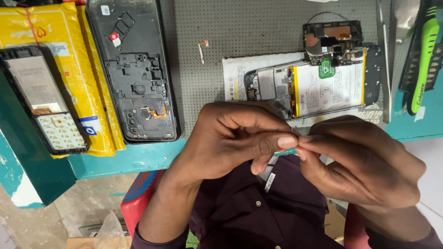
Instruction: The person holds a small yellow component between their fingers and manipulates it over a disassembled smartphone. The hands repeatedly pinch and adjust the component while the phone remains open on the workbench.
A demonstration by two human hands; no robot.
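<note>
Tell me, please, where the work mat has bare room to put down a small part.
Bare grey mat lies between the black phone back cover and the opened phone with battery, around one small flex strip. The left side, with yellow packets, is crowded.

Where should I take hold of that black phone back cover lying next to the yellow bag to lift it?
Probably by the two long edges of the black back cover, near the middle, coming down from above. It lies flat with its inside facing up, so the raised rim gives a firm grip, and fingers stay off the orange ribbon cable near its lower end.
</note>
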